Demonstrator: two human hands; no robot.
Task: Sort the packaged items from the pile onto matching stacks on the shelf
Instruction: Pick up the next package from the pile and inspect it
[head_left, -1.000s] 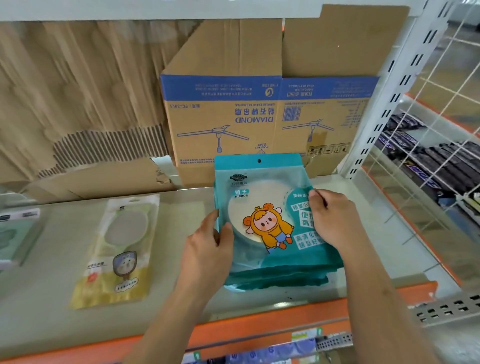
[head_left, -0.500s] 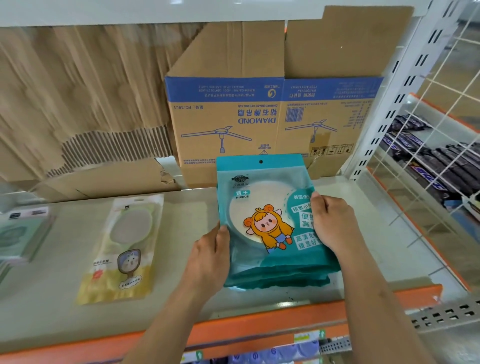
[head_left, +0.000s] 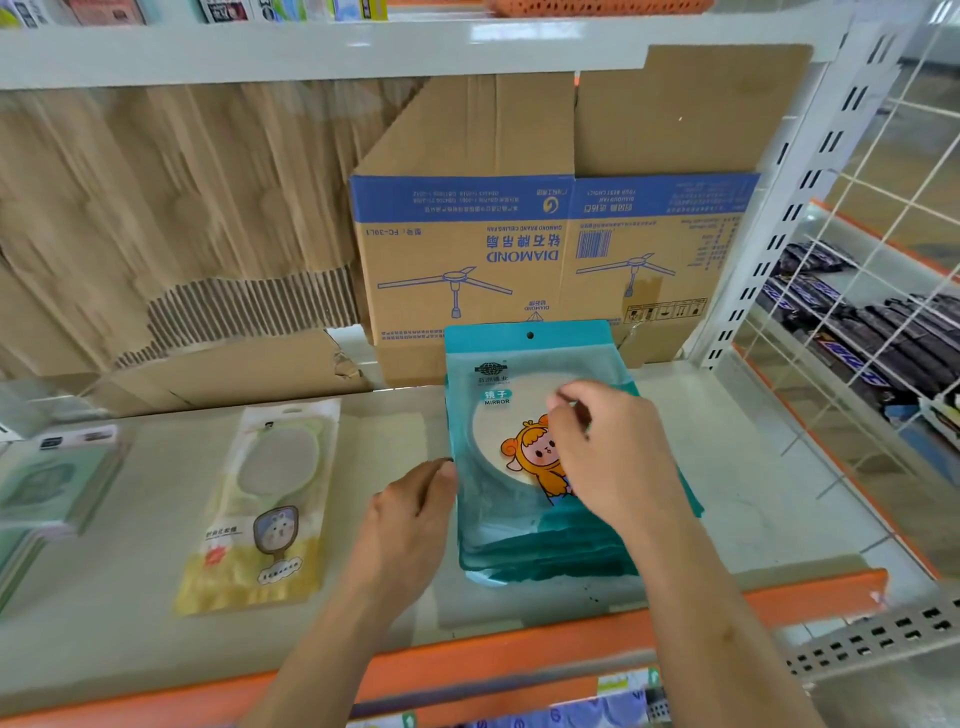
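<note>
Mirrors (head_left: 496, 434) (teal) underlie right hand (head_left: 613, 457), beside left hand (head_left: 410, 514).

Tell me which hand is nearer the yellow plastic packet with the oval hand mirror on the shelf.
Left. The left hand sits right of the yellow plastic packet, at the left edge of the teal mirror-packet stack; the right hand is over that stack, farther right.

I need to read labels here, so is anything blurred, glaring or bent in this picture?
Head view: the right hand has motion-smeared fingertips; the pale green packets far left are soft; glare streaks the white upper shelf board; the wide lens slants the white slotted upright; the teal mirror packet prints sharp.
</note>
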